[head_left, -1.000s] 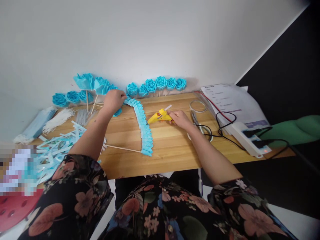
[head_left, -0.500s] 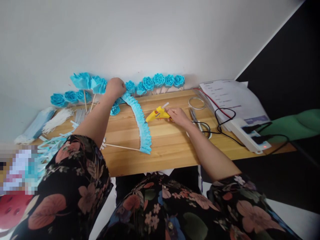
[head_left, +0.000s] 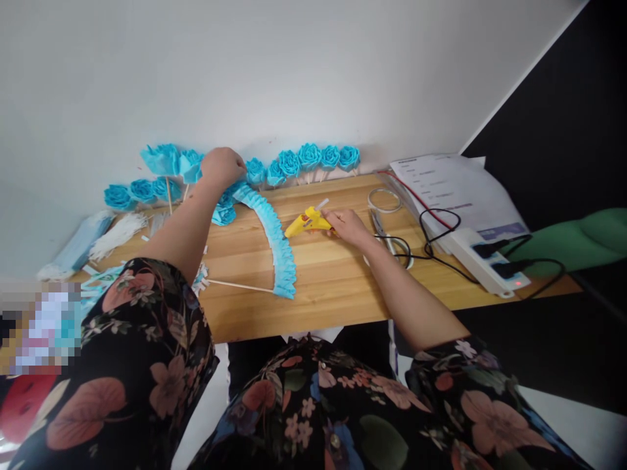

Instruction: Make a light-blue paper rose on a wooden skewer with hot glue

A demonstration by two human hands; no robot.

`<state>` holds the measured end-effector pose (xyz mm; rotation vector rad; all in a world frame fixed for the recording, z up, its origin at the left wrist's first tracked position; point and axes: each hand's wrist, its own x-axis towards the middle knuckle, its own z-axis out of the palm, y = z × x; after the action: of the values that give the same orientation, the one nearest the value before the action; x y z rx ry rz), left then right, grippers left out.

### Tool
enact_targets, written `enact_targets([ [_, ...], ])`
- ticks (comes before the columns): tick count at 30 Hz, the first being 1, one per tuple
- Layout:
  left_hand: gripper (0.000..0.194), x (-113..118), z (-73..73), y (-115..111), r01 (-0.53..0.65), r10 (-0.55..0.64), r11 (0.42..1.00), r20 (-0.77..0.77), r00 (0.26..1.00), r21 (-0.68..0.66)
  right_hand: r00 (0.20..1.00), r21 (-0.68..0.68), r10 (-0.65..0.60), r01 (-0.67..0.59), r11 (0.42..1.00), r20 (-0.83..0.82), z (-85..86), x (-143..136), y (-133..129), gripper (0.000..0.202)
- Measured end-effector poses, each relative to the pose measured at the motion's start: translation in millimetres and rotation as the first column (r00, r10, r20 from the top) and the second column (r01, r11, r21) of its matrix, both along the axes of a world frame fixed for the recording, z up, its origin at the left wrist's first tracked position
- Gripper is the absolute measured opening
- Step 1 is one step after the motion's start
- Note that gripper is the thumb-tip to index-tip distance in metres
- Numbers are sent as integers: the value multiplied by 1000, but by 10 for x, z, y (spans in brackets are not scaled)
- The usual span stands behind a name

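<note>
My right hand (head_left: 347,225) grips a yellow hot glue gun (head_left: 308,222), its nozzle pointing left at a pleated blue paper strip (head_left: 274,228). A clear glue stick juts from the gun's back. The strip curves over the table from the back toward the front, where a thin wooden stick (head_left: 240,285) meets its near end. At the strip's far end my left hand (head_left: 223,167) is closed, among the blue paper flowers (head_left: 289,163) by the wall. Its fingertips are turned away, so what they hold is hidden. Another blue flower (head_left: 224,214) lies below that hand.
On the wooden table (head_left: 337,287), scissors (head_left: 385,232), a ring of wire or tape (head_left: 385,200) and black cables lie to the right. Beyond them are printed papers (head_left: 441,189) and a white power strip (head_left: 482,264). Bundled blue and white strips (head_left: 81,241) lie at left.
My left hand has shifted slightly left and the strip's far end with it, showing more of the flower beneath. My right hand and the glue gun have stayed nearly still.
</note>
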<state>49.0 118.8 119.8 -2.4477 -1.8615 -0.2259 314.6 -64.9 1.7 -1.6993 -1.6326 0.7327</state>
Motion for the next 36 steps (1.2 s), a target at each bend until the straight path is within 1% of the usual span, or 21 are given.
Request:
enact_targets([
  [4, 35, 5, 41, -27, -16, 13, 998, 38, 999, 65, 1000, 1, 4, -4, 1000, 3, -23, 10, 15, 64],
  [6, 37, 0, 85, -62, -35, 23, 992, 90, 996, 125, 1000, -3, 7, -6, 1000, 9, -38, 19, 24, 63],
  [8, 37, -5, 140, -133, -47, 16, 983, 172, 985, 180, 1000, -2, 4, -4, 1000, 20, -44, 25, 26, 63],
  [11, 34, -6, 197, -347, -33, -49, 965, 305, 951, 258, 999, 1, 5, -5, 1000, 32, -26, 20, 11, 63],
  [13, 34, -9, 185, -565, 0, -123, 948, 366, 922, 318, 1000, -3, 7, -7, 1000, 24, 3, 7, -7, 61],
  [14, 33, -15, 160, -690, 27, -155, 948, 384, 910, 317, 1000, -6, 6, -6, 1000, 18, 20, 0, -18, 60],
  [15, 33, -26, 122, -818, 39, -173, 947, 405, 898, 319, 1000, -11, 4, -4, 1000, 11, 36, -8, -27, 59],
  [18, 32, -106, -59, -1176, 115, -202, 967, 402, 893, 228, 1000, -22, -3, 3, 1000, 0, 71, -25, -46, 60],
  [20, 32, -193, -221, -1345, 157, -210, 974, 402, 891, 161, 1000, -23, -5, 5, 1000, -1, 76, -29, -48, 61],
  [22, 33, -287, -401, -1441, 225, -234, 972, 423, 876, 72, 1000, -17, -10, 10, 1000, 1, 71, -28, -44, 61],
  [24, 32, -362, -578, -1474, 317, -274, 948, 464, 842, -15, 1000, -16, -13, 13, 1000, 3, 65, -23, -42, 60],
  [26, 29, -407, -732, -1469, 401, -310, 913, 503, 807, -80, 1000, -19, -16, 16, 1000, 7, 66, -20, -47, 59],
  [29, 28, -427, -905, -1447, 465, -343, 880, 541, 768, -102, 1000, -25, -24, 24, 999, 12, 79, -20, -61, 59],
  [32, 30, -428, -1016, -1451, 474, -366, 876, 516, 775, -92, 1000, -27, -27, 28, 999, 16, 91, -24, -70, 59],
  [36, 35, -438, -1087, -1497, 485, -399, 867, 426, 812, -112, 999, -36, -24, 25, 999, 26, 109, -20, -73, 58],
])
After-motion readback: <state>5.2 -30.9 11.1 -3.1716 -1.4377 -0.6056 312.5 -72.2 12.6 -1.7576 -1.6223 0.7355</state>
